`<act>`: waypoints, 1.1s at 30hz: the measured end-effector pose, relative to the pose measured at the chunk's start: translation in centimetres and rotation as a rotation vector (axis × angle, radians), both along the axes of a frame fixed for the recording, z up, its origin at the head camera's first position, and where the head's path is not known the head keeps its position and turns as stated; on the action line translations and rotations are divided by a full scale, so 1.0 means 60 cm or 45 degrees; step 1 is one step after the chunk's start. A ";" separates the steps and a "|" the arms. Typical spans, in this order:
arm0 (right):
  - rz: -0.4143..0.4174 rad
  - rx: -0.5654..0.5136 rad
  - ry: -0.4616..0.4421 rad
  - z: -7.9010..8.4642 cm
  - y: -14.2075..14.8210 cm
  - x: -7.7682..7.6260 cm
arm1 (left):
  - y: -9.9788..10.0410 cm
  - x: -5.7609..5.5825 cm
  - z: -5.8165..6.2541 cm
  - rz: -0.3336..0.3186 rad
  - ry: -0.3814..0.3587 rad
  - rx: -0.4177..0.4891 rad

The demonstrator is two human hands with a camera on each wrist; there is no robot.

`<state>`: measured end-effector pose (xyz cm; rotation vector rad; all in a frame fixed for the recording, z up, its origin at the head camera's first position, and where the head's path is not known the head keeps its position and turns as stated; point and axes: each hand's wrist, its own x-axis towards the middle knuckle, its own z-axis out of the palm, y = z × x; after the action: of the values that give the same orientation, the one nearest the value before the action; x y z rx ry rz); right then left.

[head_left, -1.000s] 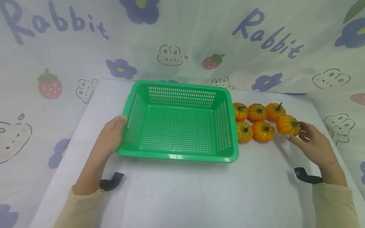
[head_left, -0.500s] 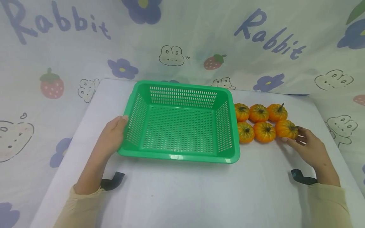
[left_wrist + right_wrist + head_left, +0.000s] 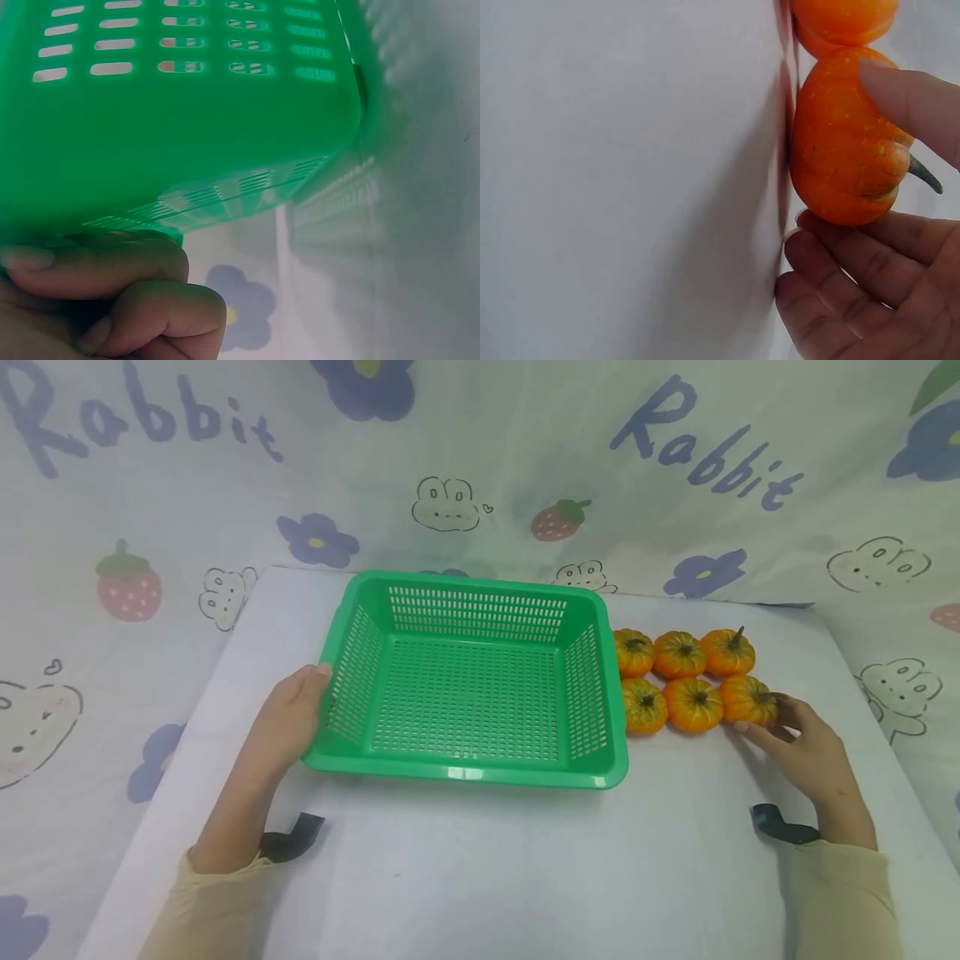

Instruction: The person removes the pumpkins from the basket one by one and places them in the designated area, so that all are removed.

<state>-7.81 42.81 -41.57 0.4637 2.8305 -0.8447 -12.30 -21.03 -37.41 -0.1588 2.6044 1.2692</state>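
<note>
A green plastic basket with slotted walls and nothing inside stands mid-table. My left hand grips its left rim; in the left wrist view the fingers curl beneath the rim, beside the basket wall. At the right, my right hand holds a small orange pumpkin, the front-row one farthest right. The right wrist view has the thumb on this pumpkin and fingertips at its far side. It sits low at the table surface, against the neighbouring pumpkin.
Several more small pumpkins form two rows right of the basket, such as the front middle one and the back right one. White cloth covers the table. A printed curtain hangs behind and at both sides.
My right hand has brought its pumpkin down and left, from raised over the row's end to beside the front-row pumpkins. My left hand and the basket stay put.
</note>
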 end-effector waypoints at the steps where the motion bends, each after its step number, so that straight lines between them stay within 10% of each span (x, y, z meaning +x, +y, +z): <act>1: -0.001 -0.005 0.003 -0.002 0.001 0.001 | 0.000 0.000 0.000 -0.001 -0.006 -0.003; 33: -0.089 -0.111 -0.033 -0.024 0.002 0.012 | -0.003 0.003 -0.001 -0.002 0.004 0.023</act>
<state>-7.08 42.94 -43.02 0.5594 2.7554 -0.9630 -12.14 -21.20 -37.50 -0.1512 2.5947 1.2928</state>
